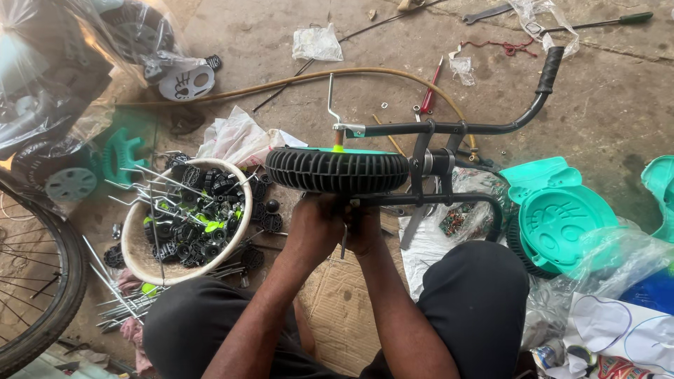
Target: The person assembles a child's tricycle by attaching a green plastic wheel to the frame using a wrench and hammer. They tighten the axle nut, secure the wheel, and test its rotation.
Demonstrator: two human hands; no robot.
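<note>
Two hands, our left [314, 226] and right [365, 228], clamp the black wheel [337, 170] dead centre; clear plastic bags at ten [317, 42] and four [618, 260] o'clock, bare concrete floor [611, 105] open at two o'clock.

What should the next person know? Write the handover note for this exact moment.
Left hand and right hand: both pressed against the underside of the black ribbed wheel; grip hidden.
Wheel sits in the black tricycle frame, handlebar grip pointing away.
White bowl of black parts and metal rods lies left.
Teal seat part lies right, unmounted.
Done: wheel in the fork. Left: seat.
</note>
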